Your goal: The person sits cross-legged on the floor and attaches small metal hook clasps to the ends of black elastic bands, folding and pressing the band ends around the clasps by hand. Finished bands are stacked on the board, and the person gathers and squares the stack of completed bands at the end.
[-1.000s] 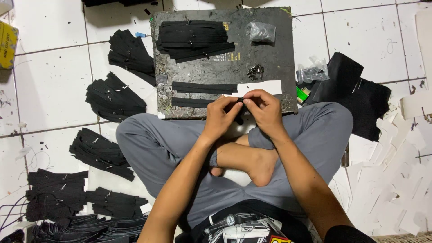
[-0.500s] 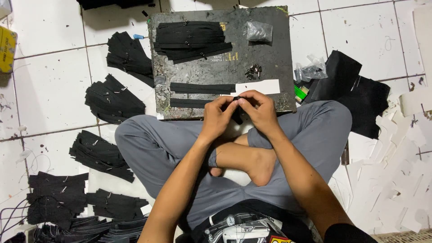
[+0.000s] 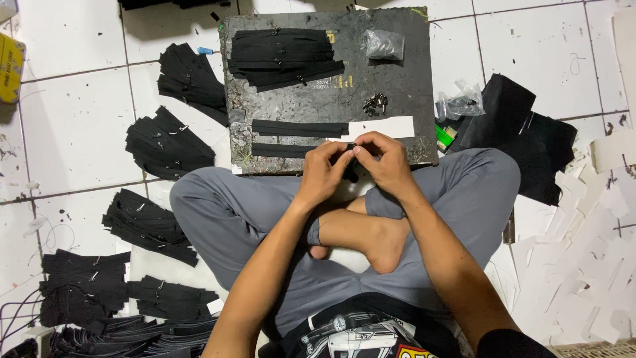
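I sit cross-legged on a tiled floor in front of a dark, worn work board (image 3: 397, 86). My left hand (image 3: 322, 174) and my right hand (image 3: 383, 161) meet at the board's near edge, fingertips pinched together on the end of a black zipper strip (image 3: 281, 150) that runs left across the board. A second black zipper strip (image 3: 298, 128) lies just beyond it, next to a white paper strip (image 3: 384, 127). A small heap of metal zipper sliders (image 3: 374, 103) sits above my right hand. A stack of black zipper strips (image 3: 281, 56) lies at the board's far left.
Piles of black zipper strips (image 3: 169, 142) lie over the floor on my left. Black fabric pieces (image 3: 523, 132) and white paper scraps (image 3: 583, 265) lie on my right. A small plastic bag (image 3: 385, 45) rests on the board, another plastic bag (image 3: 457, 105) beside it, and a yellow box (image 3: 10, 69) at far left.
Both hands stay pinched together at the board's near edge, with only small finger movement on the strip's end. Nothing else has moved.
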